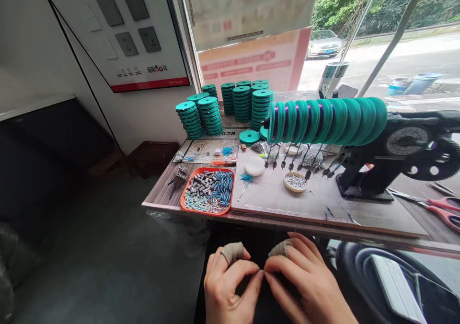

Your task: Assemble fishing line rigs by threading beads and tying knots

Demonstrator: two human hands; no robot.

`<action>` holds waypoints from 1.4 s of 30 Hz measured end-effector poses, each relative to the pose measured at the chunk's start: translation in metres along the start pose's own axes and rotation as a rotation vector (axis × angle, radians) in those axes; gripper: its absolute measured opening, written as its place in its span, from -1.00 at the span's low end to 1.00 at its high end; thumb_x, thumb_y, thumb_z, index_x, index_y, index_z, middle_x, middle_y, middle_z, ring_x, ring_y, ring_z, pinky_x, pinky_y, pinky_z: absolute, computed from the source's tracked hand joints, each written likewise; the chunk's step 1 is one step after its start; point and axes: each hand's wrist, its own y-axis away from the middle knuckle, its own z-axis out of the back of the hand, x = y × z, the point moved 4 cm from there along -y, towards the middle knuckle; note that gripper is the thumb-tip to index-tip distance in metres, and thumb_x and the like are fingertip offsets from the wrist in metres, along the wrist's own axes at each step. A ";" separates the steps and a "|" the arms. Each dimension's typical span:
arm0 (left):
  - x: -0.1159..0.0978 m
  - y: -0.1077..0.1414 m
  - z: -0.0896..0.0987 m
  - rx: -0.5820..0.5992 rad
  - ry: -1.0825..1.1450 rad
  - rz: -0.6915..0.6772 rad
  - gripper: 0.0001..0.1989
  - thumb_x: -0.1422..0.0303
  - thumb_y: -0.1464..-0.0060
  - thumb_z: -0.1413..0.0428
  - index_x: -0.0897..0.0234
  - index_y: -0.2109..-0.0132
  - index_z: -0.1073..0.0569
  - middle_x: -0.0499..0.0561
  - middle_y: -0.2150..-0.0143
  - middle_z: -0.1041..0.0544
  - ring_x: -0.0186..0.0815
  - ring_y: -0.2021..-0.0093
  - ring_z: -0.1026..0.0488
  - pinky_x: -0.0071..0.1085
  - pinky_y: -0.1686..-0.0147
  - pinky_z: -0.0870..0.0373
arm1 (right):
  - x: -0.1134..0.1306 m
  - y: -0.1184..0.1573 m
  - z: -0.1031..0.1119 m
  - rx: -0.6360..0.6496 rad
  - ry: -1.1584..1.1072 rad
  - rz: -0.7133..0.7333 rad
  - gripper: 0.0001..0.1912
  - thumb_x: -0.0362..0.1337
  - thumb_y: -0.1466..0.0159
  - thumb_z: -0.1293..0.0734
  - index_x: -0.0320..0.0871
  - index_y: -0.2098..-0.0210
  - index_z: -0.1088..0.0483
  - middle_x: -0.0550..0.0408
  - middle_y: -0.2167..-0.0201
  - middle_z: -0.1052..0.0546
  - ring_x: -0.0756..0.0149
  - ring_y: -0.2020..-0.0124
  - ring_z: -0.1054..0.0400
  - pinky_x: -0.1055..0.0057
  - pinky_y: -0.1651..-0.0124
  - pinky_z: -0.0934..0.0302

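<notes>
Pinched fingertips over a thing too fine to see

Whatever is being worked sits where the two hands meet, just below the front edge of the desk (161, 197); it is too small to make out. The left hand (229, 283) has thumb and forefinger closed in a pinch, and the right hand (305, 271) matches it, tips touching or nearly so; what they grasp, I cannot tell. Anything that small should be very light and easily dropped, best taken by the very fingertips. Each hand wears a finger wrap (233, 252), beige and apparently cloth.

Beyond, a glossy orange tray (196, 211) holds smooth grey cylinders (206, 184), ribbed blue pieces (223, 186) and thinner, paler bits. Right of it, a shallow round dish (296, 190) holds silvery grains. Above hangs a row of green discs (323, 120), matt and foam-like, carried on a dark, hard-looking machine (373, 175). Further back stand stacks of similar discs (262, 106); red-handled scissors (445, 210) lie at far right.
</notes>
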 end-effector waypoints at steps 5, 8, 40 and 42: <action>0.001 0.000 0.000 0.005 0.009 0.002 -0.92 0.40 -0.01 -0.14 0.16 0.43 -0.48 -0.02 0.36 -0.46 -0.26 0.34 -0.41 -0.35 0.35 -0.39 | -0.001 0.001 0.000 0.010 -0.009 0.002 -0.86 -0.44 -0.14 -0.24 -0.08 0.47 -0.33 0.25 0.58 -0.39 0.39 0.49 -0.27 0.37 0.06 -0.11; 0.001 0.000 0.000 0.004 0.011 0.006 -0.92 0.40 -0.01 -0.14 0.16 0.43 -0.48 -0.02 0.36 -0.46 -0.26 0.34 -0.41 -0.35 0.36 -0.39 | -0.001 0.001 0.000 0.028 -0.003 0.010 -0.86 -0.44 -0.14 -0.24 -0.08 0.46 -0.34 0.24 0.58 -0.39 0.38 0.49 -0.28 0.38 0.07 -0.12; -0.003 0.001 0.004 -0.007 -0.076 -0.069 -0.91 0.42 -0.02 -0.12 0.16 0.41 -0.49 -0.01 0.36 -0.46 -0.27 0.35 -0.39 -0.37 0.37 -0.35 | 0.000 0.001 -0.002 -0.003 0.031 0.011 -0.85 -0.43 -0.16 -0.22 -0.09 0.49 -0.31 0.24 0.60 -0.37 0.38 0.49 -0.26 0.37 0.07 -0.11; -0.006 0.000 0.004 -0.016 -0.097 -0.083 -0.90 0.42 -0.04 -0.11 0.17 0.41 -0.49 -0.01 0.37 -0.47 -0.28 0.36 -0.39 -0.37 0.37 -0.33 | 0.001 0.001 -0.002 -0.005 0.040 0.011 -0.85 -0.43 -0.17 -0.22 -0.09 0.48 -0.31 0.24 0.60 -0.37 0.38 0.49 -0.27 0.36 0.07 -0.11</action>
